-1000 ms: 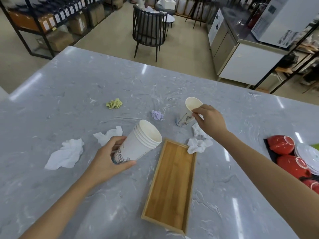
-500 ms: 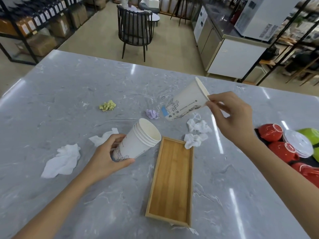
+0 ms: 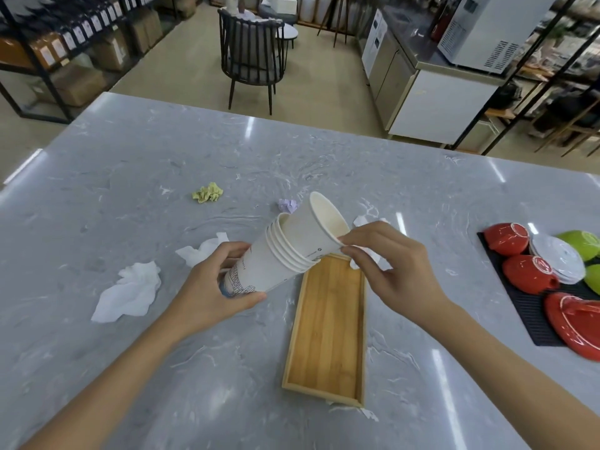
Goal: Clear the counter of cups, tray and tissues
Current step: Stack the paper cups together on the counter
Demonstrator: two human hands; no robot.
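Observation:
My left hand [image 3: 211, 284] grips a tilted stack of white paper cups [image 3: 266, 264] above the grey counter [image 3: 97, 368]. My right hand [image 3: 389, 271] pinches the rim of a single paper cup [image 3: 316, 228], whose base sits partly inside the stack's mouth. An empty wooden tray [image 3: 328, 336] lies just below and to the right of the stack. Crumpled tissues are scattered around: a large white one [image 3: 130, 292], a smaller white one [image 3: 201, 250], a yellow one [image 3: 207, 192], a purple one [image 3: 287, 205], and white ones [image 3: 365, 221] partly hidden behind my right hand.
At the right edge a black mat [image 3: 526, 306] carries red cups [image 3: 526, 277], a white lid [image 3: 558, 258] and green bowls [image 3: 581, 243]. Beyond the counter stand a dark chair [image 3: 251, 56], storage shelves [image 3: 65, 50] and a steel cabinet [image 3: 422, 92].
My right hand lifted the single cup off the counter, swung it left and pushed its base into the stack held by my left hand. The stack rose slightly.

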